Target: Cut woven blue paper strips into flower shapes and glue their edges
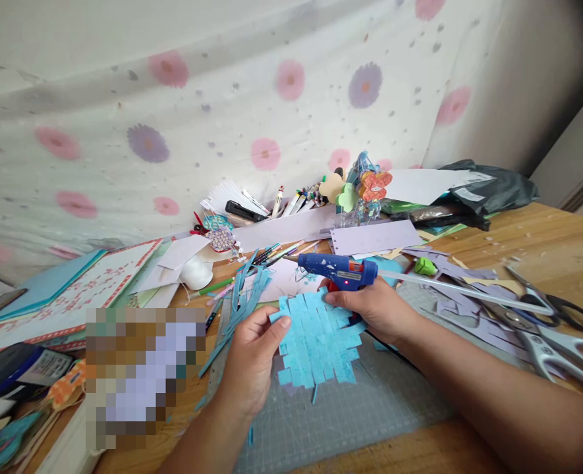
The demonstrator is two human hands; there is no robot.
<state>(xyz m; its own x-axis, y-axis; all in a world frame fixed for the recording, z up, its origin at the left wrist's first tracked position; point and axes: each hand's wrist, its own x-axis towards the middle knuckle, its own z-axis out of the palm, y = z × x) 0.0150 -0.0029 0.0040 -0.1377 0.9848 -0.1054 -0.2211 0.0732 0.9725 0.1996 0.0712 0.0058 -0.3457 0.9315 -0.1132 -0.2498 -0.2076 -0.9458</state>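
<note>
My left hand (256, 352) pinches the left edge of a woven blue paper piece (315, 339) between thumb and fingers. The piece has uneven strip ends all round, and a bit of purple paper shows beneath its lower left. My right hand (373, 309) is closed around a blue hot glue gun (338, 271), its nozzle pointing left and a red light lit on its side. The right thumb rests at the paper's upper right edge. A long white glue stick (464, 289) juts out of the gun's back. Below both hands lies a grey cutting mat (360, 415).
Loose blue paper strips (244, 296) lie left of the gun. Scissors (562, 342) and purple paper scraps (469, 309) are at the right. A white thread spool (195, 272), a pen box (284, 227) and a dark jar (22, 372) stand around. One patch at left is pixelated.
</note>
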